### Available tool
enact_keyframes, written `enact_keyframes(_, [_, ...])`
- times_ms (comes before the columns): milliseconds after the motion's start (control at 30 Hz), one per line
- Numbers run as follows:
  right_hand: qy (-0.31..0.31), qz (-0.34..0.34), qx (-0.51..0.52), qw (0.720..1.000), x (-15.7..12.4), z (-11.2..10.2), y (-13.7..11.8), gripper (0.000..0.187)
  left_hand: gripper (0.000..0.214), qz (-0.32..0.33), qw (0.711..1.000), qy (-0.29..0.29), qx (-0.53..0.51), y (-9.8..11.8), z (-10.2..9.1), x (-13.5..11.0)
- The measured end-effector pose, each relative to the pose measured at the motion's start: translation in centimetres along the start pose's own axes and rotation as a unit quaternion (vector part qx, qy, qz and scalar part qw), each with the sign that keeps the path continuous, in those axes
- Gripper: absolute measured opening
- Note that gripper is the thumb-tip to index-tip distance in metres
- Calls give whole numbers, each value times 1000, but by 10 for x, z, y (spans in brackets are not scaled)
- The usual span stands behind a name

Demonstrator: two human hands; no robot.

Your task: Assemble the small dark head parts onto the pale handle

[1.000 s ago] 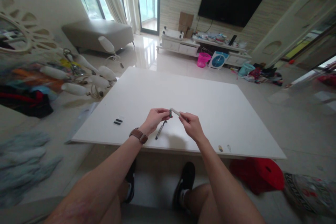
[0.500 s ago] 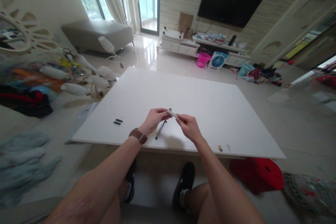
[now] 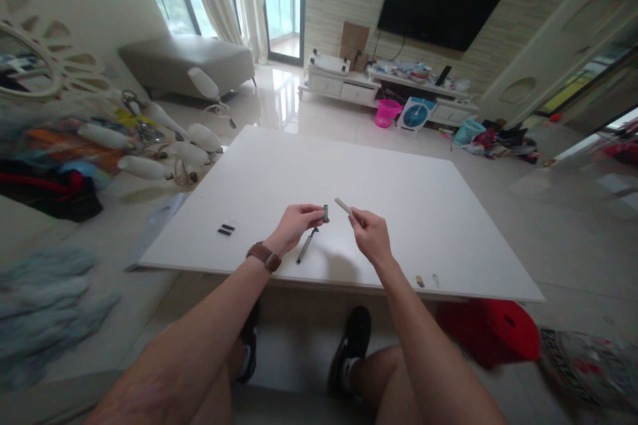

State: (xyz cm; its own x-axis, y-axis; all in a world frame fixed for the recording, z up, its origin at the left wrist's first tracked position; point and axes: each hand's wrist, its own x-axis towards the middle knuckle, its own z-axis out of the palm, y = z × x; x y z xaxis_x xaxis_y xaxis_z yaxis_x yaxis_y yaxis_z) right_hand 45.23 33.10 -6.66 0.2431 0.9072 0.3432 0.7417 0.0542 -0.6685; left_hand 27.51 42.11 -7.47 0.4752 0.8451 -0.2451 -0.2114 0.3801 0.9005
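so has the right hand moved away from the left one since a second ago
Yes. The right hand, gripping a small white stick, has pulled rightward off the left hand, judged against the dark tool lying on the white table.

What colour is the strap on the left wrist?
Brown, on the wrist strap behind the left hand; head view.

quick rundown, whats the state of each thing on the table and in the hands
left hand: pinching a small green part, raised off the table
right hand: pinching a white stick, apart from the green part
dark tool: lying flat on the white table
black pieces: lying flat, untouched
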Motion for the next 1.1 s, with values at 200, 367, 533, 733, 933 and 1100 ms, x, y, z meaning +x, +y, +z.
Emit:
enact_keyframes(200, [-45,-17,-37,998,0,-7,-1,24,28,-9,1000,-14,9,-1,0,1])
enact_keyframes(367, [-78,-30,-18,996,0,-9,0,22,26,-21,999,-30,20,-1,-1,1])
enact_keyframes(533, [-41,-16,-55,998,-1,-11,-3,21,26,-29,999,-34,31,-2,-1,1])
enact_keyframes(733, [-155,-49,-31,986,-2,-17,-4,19,25,-24,999,-14,31,-2,-4,3])
enact_keyframes(933, [-137,-51,7,989,-2,-22,0,21,29,-23,998,-26,44,0,-5,4])
enact_keyframes(1100, [-197,-64,25,978,-3,-22,-3,22,27,-23,999,-19,42,1,-6,3])
